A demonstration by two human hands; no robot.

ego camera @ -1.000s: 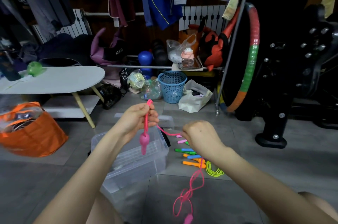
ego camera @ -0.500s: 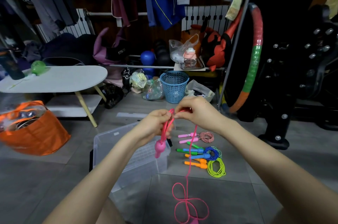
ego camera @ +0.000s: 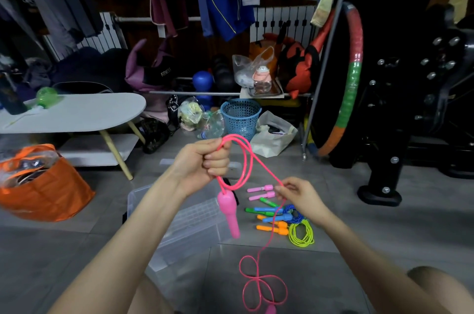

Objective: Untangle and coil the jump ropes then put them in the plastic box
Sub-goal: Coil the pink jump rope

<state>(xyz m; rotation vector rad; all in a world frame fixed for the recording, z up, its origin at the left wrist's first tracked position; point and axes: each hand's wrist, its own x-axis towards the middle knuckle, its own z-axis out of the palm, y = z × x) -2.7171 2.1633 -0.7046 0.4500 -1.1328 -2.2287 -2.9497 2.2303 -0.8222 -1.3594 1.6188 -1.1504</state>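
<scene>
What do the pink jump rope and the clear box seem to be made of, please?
Pink jump rope: probably glossy plastic cord, smooth with highlights; handle looks moulded plastic. Plastic box: translucent hard plastic, floor showing through its walls.

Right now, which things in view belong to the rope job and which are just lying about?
Job: pink jump rope, held by left hand and right hand; plastic box; coiled ropes on floor.
Lying about: blue basket, orange bag, white table, hoop.

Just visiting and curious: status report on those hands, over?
Left grip holds pink jump rope loops, handle dangling. Right grip pinches the strand; tail loose on floor. Plastic box open below; coiled ropes beside it.
</scene>
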